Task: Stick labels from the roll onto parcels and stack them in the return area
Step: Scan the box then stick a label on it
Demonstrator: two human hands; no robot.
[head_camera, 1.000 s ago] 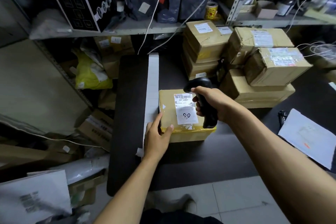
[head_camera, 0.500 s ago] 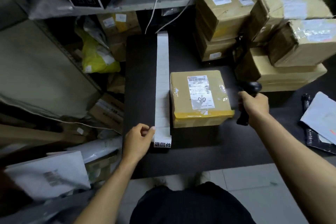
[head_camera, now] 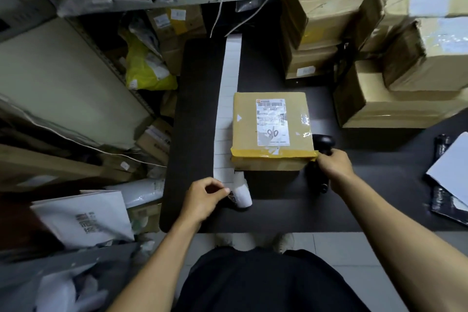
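Note:
A brown taped parcel [head_camera: 272, 132] with a white shipping label lies in the middle of the black table [head_camera: 195, 114]. Along its left side runs a long white label strip [head_camera: 228, 109]. The strip's near end curls up off the table, and my left hand [head_camera: 205, 197] pinches a label there between thumb and fingers. My right hand [head_camera: 334, 166] sits just right of the parcel's near corner, gripping a black barcode scanner [head_camera: 323, 144] that rests low by the table.
Stacked brown parcels [head_camera: 395, 58] fill the back right of the table. White papers [head_camera: 450, 172] lie at the right edge. Shelving with bags and boxes, including a yellow bag [head_camera: 147, 71], lines the left and back. White tile floor lies below.
My right hand carried the scanner off the parcel's top and down to its right side. My left hand left the parcel and lifted the near end of the label strip.

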